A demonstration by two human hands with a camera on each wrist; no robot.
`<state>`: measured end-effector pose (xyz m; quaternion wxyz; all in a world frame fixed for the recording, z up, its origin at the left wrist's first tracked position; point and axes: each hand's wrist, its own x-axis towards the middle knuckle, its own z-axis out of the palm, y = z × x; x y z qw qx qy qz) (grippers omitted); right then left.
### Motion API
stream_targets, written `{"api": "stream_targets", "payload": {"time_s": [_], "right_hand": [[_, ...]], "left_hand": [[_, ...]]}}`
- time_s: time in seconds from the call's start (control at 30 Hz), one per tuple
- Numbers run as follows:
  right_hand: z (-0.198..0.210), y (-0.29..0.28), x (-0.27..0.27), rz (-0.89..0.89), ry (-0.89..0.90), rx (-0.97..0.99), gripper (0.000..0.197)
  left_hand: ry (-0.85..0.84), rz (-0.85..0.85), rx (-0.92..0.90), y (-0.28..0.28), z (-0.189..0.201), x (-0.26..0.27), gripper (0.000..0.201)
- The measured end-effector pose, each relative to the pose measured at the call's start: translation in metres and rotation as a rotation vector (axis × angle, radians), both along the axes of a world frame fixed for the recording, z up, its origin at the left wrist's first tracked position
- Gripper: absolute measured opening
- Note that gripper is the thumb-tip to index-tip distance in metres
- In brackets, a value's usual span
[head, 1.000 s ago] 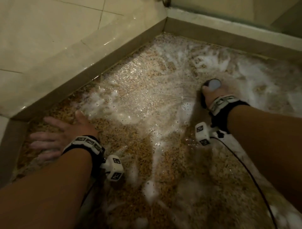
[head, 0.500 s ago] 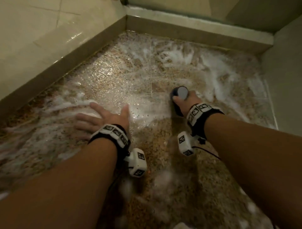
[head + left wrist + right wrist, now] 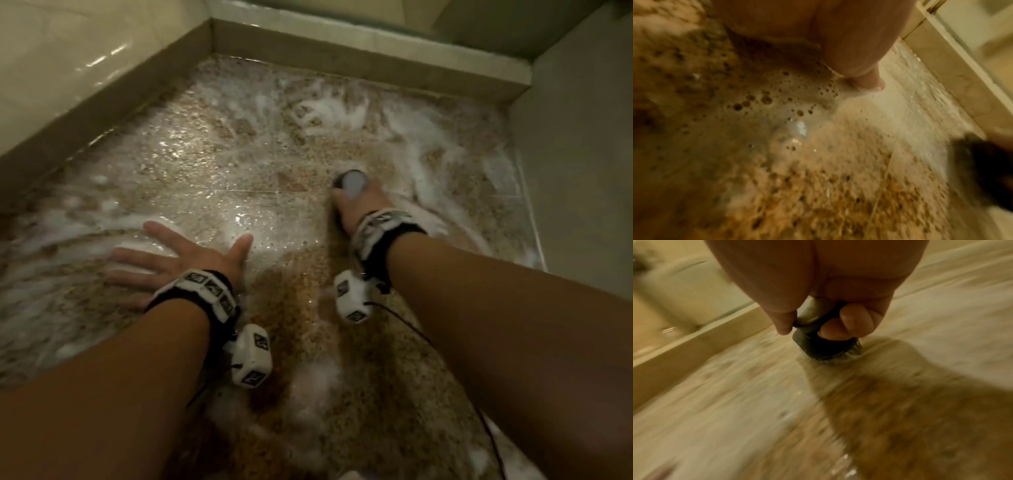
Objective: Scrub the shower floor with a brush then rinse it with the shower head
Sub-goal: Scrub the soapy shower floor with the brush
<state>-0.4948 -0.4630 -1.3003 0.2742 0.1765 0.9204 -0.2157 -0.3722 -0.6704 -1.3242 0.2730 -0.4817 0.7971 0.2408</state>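
Note:
The speckled brown shower floor (image 3: 239,164) is wet and streaked with white foam. My right hand (image 3: 356,205) grips a small round black scrub brush (image 3: 352,181) with a pale top, at centre right of the floor. In the right wrist view my fingers curl round the brush (image 3: 824,345), whose bristles press on the floor (image 3: 735,402). My left hand (image 3: 171,257) lies flat on the foamy floor at left, fingers spread. The left wrist view shows the thumb (image 3: 869,81) touching the bubbly floor (image 3: 797,162). No shower head is in view.
A raised beige curb (image 3: 359,65) runs along the far edge and a tiled ledge (image 3: 85,102) along the left. A plain wall (image 3: 575,154) closes the right side. A thin black cable (image 3: 411,329) trails from my right wrist across the floor.
The view has swung right, showing the right wall. My left hand slid right along the floor, from beside the left curb toward the middle. The brush moved over the foam near the centre.

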Motion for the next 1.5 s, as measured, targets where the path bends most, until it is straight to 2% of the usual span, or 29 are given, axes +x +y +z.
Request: {"api": "stream_targets", "payload": {"time_s": [0.07, 0.13, 0.2, 0.3, 0.37, 0.43, 0.53, 0.6, 0.7, 0.77, 0.83, 0.93, 1.03, 1.07, 1.17, 1.27, 1.37, 1.4, 1.47, 1.5], "right_hand": [[-0.002, -0.036, 0.007, 0.027, -0.046, -0.112, 0.077], [-0.002, -0.044, 0.008, 0.092, -0.046, -0.135, 0.078], [0.003, -0.027, -0.002, 0.085, -0.016, -0.114, 0.074], [0.012, 0.035, -0.024, -0.038, 0.072, -0.071, 0.065], [0.020, 0.088, -0.025, -0.051, 0.087, 0.029, 0.046], [0.018, 0.148, -0.007, -0.171, 0.055, 0.098, 0.032], [-0.001, 0.251, 0.035, -0.338, -0.059, 0.185, 0.026], [-0.006, 0.290, 0.053, -0.427, -0.151, 0.256, 0.028], [0.009, 0.277, 0.045, -0.413, -0.197, 0.307, 0.026], [0.012, 0.247, 0.028, -0.434, -0.122, 0.245, 0.035], [0.013, 0.203, 0.004, -0.383, -0.032, 0.227, 0.031], [0.021, 0.109, -0.025, -0.237, 0.076, 0.087, 0.033], [0.021, 0.015, -0.027, 0.064, 0.088, -0.052, 0.024], [0.022, -0.014, -0.020, 0.122, 0.041, -0.078, 0.028], [0.014, -0.061, 0.000, 0.223, -0.019, -0.117, 0.061], [0.004, -0.042, -0.007, 0.313, -0.054, -0.069, 0.069], [0.010, 0.003, -0.022, 0.099, -0.003, 0.013, 0.078], [0.014, 0.026, -0.022, 0.023, 0.027, 0.036, 0.070], [0.013, 0.098, -0.011, -0.070, 0.027, 0.077, 0.033], [0.012, 0.133, 0.000, -0.133, 0.015, 0.089, 0.024]], "left_hand": [[-0.007, 0.009, -0.004, 0.003, 0.004, 0.000, 0.151], [-0.009, 0.008, -0.003, 0.007, 0.010, -0.001, 0.151], [-0.011, 0.001, -0.001, 0.009, 0.013, -0.001, 0.150], [-0.013, -0.006, 0.010, 0.010, 0.016, 0.000, 0.149], [-0.014, -0.006, 0.011, 0.010, 0.016, 0.000, 0.150], [-0.013, 0.001, 0.010, 0.010, 0.015, -0.001, 0.151], [-0.002, 0.003, 0.012, 0.009, 0.013, 0.000, 0.151], [0.001, 0.001, 0.015, 0.009, 0.011, 0.000, 0.152], [0.002, 0.015, 0.013, 0.009, 0.009, -0.001, 0.152], [-0.004, 0.016, 0.015, 0.009, 0.009, -0.002, 0.151], [-0.008, 0.008, 0.017, 0.008, 0.009, -0.003, 0.151], [-0.010, 0.011, 0.016, 0.007, 0.009, -0.003, 0.153], [-0.016, -0.001, 0.038, 0.007, 0.014, -0.003, 0.151], [-0.015, -0.005, 0.041, 0.007, 0.016, -0.003, 0.150], [-0.032, -0.008, 0.059, 0.004, 0.022, -0.003, 0.149], [-0.042, -0.024, 0.105, -0.002, 0.025, -0.003, 0.141], [-0.025, -0.065, 0.137, -0.009, 0.029, 0.004, 0.131], [-0.019, -0.080, 0.142, -0.010, 0.029, 0.007, 0.127], [-0.013, -0.107, 0.153, -0.013, 0.028, 0.010, 0.124], [-0.011, -0.115, 0.162, -0.015, 0.028, 0.011, 0.123]]}}
